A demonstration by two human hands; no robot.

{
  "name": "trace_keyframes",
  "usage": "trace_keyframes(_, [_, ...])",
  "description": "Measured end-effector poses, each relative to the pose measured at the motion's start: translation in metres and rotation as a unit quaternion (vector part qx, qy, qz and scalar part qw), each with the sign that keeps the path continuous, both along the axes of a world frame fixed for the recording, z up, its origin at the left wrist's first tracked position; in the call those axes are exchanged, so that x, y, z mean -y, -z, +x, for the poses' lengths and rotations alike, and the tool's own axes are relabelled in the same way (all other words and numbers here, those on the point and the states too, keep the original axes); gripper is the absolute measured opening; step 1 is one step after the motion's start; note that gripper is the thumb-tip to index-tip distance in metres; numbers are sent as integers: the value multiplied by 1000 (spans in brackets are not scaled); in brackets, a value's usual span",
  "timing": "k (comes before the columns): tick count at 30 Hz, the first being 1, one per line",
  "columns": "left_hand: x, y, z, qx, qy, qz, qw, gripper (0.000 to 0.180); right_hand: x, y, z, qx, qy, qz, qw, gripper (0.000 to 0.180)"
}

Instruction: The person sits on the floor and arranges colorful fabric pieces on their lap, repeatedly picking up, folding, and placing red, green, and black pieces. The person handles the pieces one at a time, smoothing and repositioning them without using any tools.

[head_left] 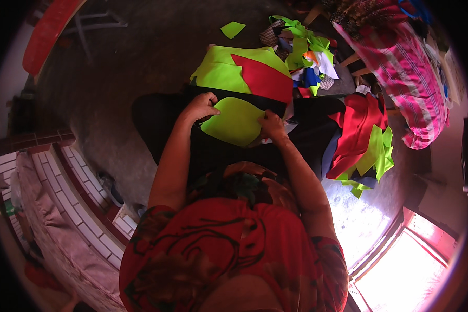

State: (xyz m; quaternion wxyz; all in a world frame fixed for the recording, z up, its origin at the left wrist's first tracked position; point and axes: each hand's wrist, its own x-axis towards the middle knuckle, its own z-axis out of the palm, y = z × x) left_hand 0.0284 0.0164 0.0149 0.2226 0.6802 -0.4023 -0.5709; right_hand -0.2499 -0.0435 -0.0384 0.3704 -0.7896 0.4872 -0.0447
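A rounded lime-green fabric piece (235,122) lies on black cloth (307,136) spread over my lap. My left hand (200,106) grips its upper left edge. My right hand (272,125) pinches its right edge. Just beyond my hands lies a larger lime-green piece (218,70) with a red piece (265,79) on top of it.
A heap of red and lime-green fabric (364,140) sits at my right. Scraps of green, blue and white cloth (307,52) are piled further off. A small green scrap (232,29) lies on the dark floor. A pink striped bundle (411,78) is at the far right, a tiled step (73,203) at my left.
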Motion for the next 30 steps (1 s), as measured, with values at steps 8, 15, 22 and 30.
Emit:
trace_keyframes(8, [-4, 1, 3, 45, 56, -40, 997, 50, -8, -30, 9, 7, 101, 48, 994, 29])
trace_keyframes(15, [-5, 27, 13, 197, 94, -86, 972, 38, -9, -30, 13, -123, 43, -60, 990, 25])
trace_keyframes(22, [-1, 11, 4, 272, 100, -94, 953, 37, -13, -59, 23, 50, 98, -302, 947, 16])
trace_keyframes(30, [1, 1, 1, 337, 120, -72, 931, 38, -22, -42, 22, -27, -64, -114, 991, 19])
